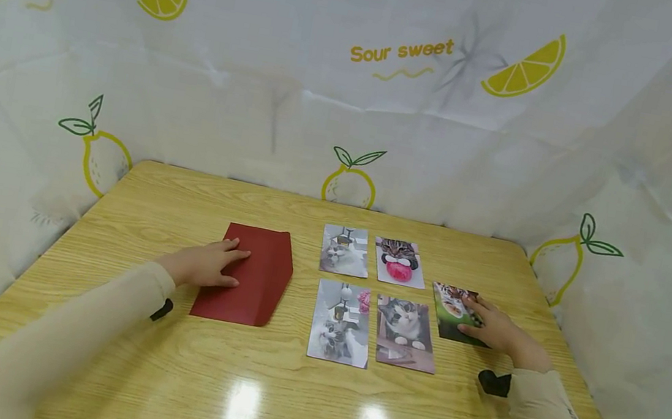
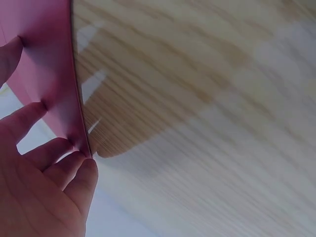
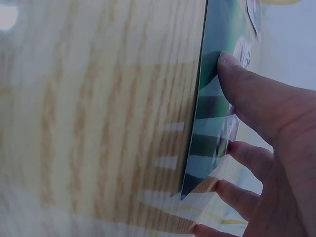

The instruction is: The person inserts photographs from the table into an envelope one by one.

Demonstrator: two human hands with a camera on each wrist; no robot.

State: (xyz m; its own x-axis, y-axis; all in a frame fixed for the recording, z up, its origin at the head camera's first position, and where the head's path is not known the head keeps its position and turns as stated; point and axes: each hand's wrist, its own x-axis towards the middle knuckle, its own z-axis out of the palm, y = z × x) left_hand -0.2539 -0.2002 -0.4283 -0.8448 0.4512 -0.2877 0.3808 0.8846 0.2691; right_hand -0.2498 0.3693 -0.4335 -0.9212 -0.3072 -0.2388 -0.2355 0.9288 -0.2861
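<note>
White lemon-printed cloth [image 1: 228, 95] backs our woodgrain table [image 1: 306, 405]. Our left hand [image 1: 204, 266] lies spread on a red envelope [image 1: 262, 268]; rightward, our right hand [image 1: 499, 331], likewise loose, touches a green, seemingly tiger-printed card [image 1: 448, 311].

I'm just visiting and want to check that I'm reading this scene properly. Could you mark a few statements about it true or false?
1. The left-hand grip rests on a red envelope. True.
2. The right-hand grip touches that envelope too. False: it touches a green-backed card.
3. Six other cards lie on the table. False: four other cards show.
4. The table has a wood-grain surface. True.
5. The card with the bright pink shape stands upright. False: the pink-shape card lies flat.
</note>
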